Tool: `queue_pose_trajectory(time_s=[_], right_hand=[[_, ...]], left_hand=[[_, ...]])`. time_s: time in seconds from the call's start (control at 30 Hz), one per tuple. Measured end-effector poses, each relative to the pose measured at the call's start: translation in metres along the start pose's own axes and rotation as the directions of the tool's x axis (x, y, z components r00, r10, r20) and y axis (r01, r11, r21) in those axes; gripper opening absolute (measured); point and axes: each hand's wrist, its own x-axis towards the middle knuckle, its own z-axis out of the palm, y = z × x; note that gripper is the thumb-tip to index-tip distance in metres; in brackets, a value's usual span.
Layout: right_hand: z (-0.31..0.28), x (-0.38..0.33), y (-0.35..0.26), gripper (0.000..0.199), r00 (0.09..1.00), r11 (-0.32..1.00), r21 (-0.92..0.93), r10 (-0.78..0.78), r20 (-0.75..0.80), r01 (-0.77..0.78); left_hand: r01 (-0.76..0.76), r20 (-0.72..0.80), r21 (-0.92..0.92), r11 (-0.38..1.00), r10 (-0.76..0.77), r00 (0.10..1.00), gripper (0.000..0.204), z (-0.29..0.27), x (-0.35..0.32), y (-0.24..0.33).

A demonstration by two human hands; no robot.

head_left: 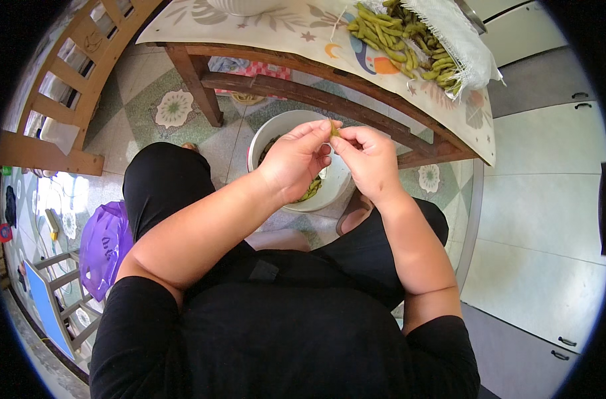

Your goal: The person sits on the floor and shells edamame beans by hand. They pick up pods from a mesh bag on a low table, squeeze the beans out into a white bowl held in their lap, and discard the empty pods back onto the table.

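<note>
Between my two hands, above a white bucket (336, 193), is a small green soybean pod (334, 130). Thumb and finger of my left hand (296, 156) pinch it from one side. From the other side my right hand (368, 159) grips it with thumb and bent fingers. Inside the bucket lie green pods (311, 191), partly hidden by my hands and wrists. A larger heap of soybean pods (389, 36) spills from a white woven sack (453, 33) on the table above.
A wooden table (263, 50) with a patterned cloth stands ahead, a pale bowl (240, 5) at its back edge. To the left are a purple plastic bag (107, 246), a blue-topped stool (49, 306) and a slatted wooden frame (57, 106). Pale cabinets (536, 219) line the right.
</note>
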Motion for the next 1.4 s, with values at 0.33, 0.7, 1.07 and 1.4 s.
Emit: queue_pose_trajectory(time_s=[0.33,0.7,1.07,1.4], right_hand=[[0.001,0.005,0.009,0.016,1.0,0.997,0.077,0.03,0.01,-0.031],[-0.013,0.005,0.0,0.017,0.928,0.882,0.344,0.223,0.299,-0.323],[-0.012,0.001,-0.004,0.016,0.903,0.853,0.403,0.161,0.399,-0.331],[-0.016,0.005,0.002,0.02,0.842,0.808,0.436,0.132,0.524,-0.397]], left_hand=[[-0.042,-0.004,-0.115,0.993,0.041,0.999,0.019,-0.004,0.003,0.003],[-0.1,-0.069,0.204,0.974,0.117,0.991,0.015,0.0,0.002,0.014],[-0.181,0.086,0.196,0.964,0.167,0.982,0.009,0.005,-0.005,0.013],[-0.033,0.155,0.045,0.998,0.025,0.988,0.013,0.002,-0.005,0.015]])
